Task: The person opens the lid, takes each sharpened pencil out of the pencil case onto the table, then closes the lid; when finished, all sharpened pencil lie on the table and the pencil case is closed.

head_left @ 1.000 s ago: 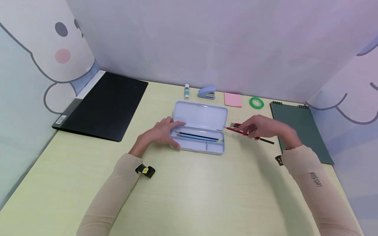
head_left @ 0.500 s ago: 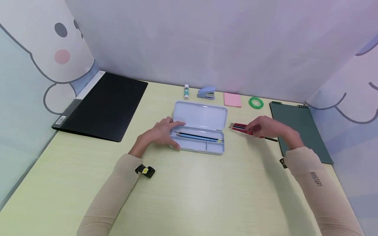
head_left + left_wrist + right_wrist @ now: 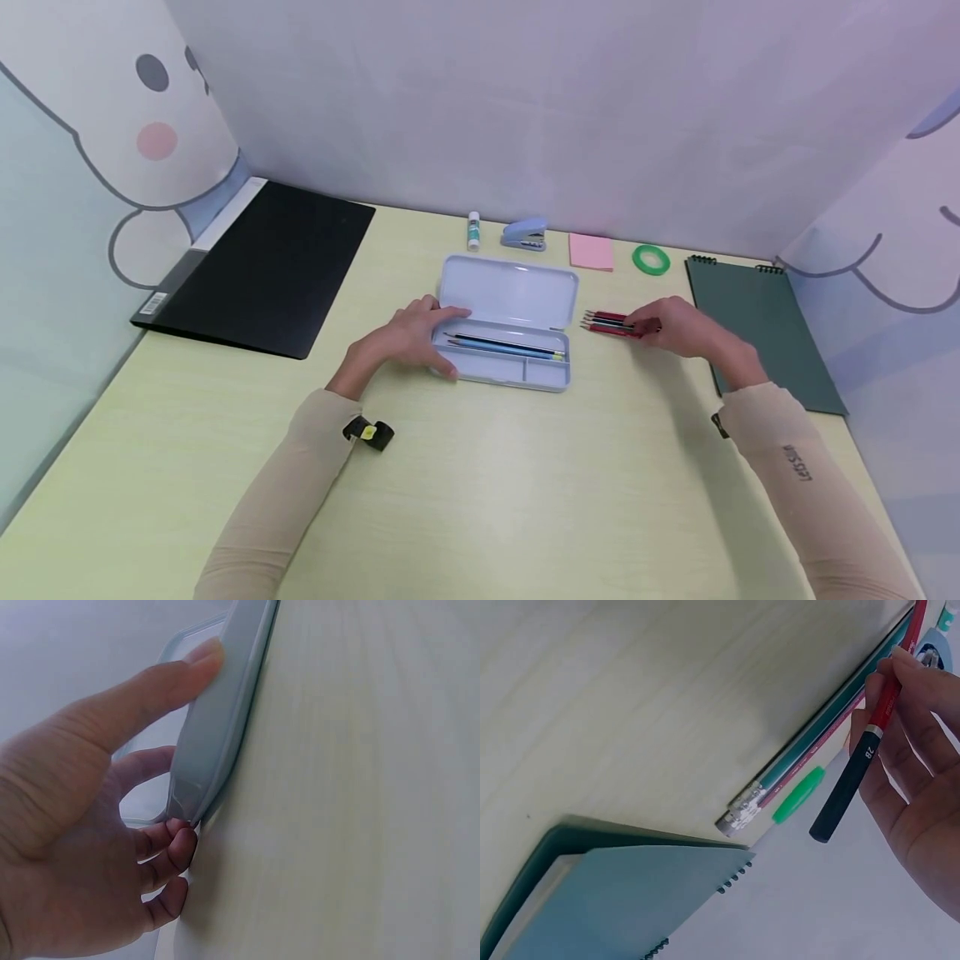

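A pale blue pencil case (image 3: pixel 487 367) stands with its lid (image 3: pixel 510 292) raised back. Several pencils (image 3: pixel 506 347), blue and black, lie in its long compartment. My left hand (image 3: pixel 412 335) grips the case's left end, its thumb (image 3: pixel 196 671) against the front wall. Right of the case, my right hand (image 3: pixel 675 327) pinches a red pencil (image 3: pixel 889 697) with a dark end marked 2B. Beside it on the table lie other pencils (image 3: pixel 810 735), teal and red, with metal-banded ends. In the head view the hand covers their rear ends.
Behind the case sit a glue stick (image 3: pixel 473 232), a stapler (image 3: pixel 524 234), pink sticky notes (image 3: pixel 591 252) and a green tape roll (image 3: pixel 651 259). A dark green spiral sketchbook (image 3: pixel 765 333) lies close right of my right hand. A black folder (image 3: pixel 262 267) covers the table's left side.
My right hand has shifted right with the red pencil. Its tip, which was by the case's edge, is now near the tips of the other pencils. The left hand stays put.
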A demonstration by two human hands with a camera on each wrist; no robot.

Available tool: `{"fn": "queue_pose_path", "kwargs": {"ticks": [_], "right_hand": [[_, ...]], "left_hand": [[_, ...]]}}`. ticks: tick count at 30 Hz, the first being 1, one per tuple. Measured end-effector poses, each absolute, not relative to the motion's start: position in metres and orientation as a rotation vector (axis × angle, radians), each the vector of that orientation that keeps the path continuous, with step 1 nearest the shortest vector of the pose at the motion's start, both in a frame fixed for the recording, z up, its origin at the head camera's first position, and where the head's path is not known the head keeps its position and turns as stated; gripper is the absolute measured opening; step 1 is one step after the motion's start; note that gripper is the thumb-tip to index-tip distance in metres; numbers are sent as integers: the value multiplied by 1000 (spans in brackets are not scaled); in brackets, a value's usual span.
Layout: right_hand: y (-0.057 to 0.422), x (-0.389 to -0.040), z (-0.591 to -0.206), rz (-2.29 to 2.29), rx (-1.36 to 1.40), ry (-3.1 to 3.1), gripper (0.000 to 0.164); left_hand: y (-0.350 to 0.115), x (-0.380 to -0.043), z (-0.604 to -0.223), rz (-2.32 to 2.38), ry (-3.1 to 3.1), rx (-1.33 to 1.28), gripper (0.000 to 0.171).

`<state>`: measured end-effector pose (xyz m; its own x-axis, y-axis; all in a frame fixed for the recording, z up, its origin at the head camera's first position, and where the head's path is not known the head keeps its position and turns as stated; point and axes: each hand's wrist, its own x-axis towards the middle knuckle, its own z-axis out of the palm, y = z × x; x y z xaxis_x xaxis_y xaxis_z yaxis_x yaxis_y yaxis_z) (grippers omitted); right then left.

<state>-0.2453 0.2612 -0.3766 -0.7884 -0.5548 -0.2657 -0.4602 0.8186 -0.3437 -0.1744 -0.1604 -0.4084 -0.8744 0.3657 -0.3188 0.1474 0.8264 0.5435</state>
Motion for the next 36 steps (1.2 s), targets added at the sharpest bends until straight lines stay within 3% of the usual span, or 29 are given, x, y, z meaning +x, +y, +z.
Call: {"fn": "queue_pose_path", "kwargs": {"ticks": [36], "right_hand": [[266,-245,-393,-273,-796,2842,36]], "left_hand": [[-161,-175,-409,727,2586,382,98]]}}
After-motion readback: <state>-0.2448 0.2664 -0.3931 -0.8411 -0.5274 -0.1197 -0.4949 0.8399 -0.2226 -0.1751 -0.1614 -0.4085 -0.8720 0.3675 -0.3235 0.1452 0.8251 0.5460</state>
